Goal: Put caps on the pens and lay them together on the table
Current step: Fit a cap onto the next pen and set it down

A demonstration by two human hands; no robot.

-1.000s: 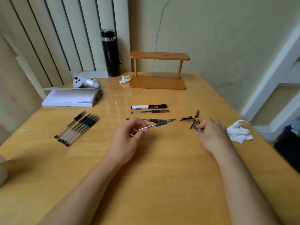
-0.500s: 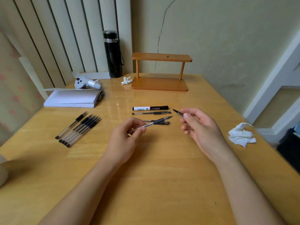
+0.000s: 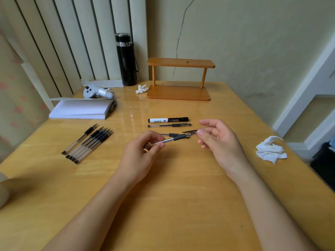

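My left hand point(image 3: 143, 153) pinches the clear barrel of a gel pen point(image 3: 174, 138) held above the wooden table point(image 3: 181, 205), its tip pointing right. My right hand point(image 3: 220, 142) holds a small black cap point(image 3: 190, 131) between thumb and forefinger, right at the pen's tip. Under the held pen lies another uncapped pen point(image 3: 169, 134). Behind it rest a gel pen point(image 3: 169, 125) and a black-and-white marker point(image 3: 168, 120). A row of several capped pens point(image 3: 88, 144) lies together at the left.
A stack of white paper point(image 3: 81, 109) and a white controller point(image 3: 97, 91) sit at the back left. A black flask point(image 3: 126, 58) and a small wooden shelf point(image 3: 179, 78) stand at the back. Crumpled tissue point(image 3: 271, 149) lies near the right edge.
My right hand picked a cap from the loose caps at the right, lifted it and brought it left to the tip of the pen. My left hand kept the pen roughly in place.
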